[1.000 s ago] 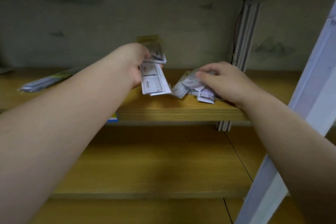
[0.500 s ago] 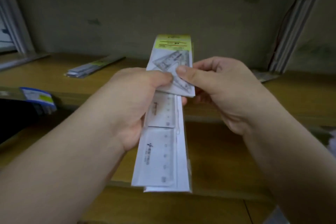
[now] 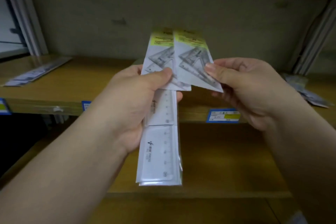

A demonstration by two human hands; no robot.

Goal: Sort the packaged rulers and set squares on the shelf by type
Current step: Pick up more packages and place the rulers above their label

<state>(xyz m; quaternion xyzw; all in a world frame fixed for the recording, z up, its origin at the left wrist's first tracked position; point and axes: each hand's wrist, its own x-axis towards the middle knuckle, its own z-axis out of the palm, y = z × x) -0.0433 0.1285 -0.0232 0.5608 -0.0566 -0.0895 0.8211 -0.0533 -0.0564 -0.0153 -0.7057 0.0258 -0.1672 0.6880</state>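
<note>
Your left hand (image 3: 138,103) grips the ruler packs (image 3: 160,151), thumb clamping one set-square pack (image 3: 158,56). Your right hand (image 3: 254,89) pinches the second set-square pack (image 3: 192,60), both above the shelf's front edge (image 3: 192,114).

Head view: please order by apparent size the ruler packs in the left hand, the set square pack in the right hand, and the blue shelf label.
1. Ruler packs
2. Set square pack
3. Blue shelf label, though it sits farther away

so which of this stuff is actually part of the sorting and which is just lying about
Part of the job:
- set square pack, pinched by right hand
- pack stack, gripped by left hand
- ruler packs on the shelf, left
- loose packs on the shelf, right

Just lying about:
- price label
- metal upright
</note>
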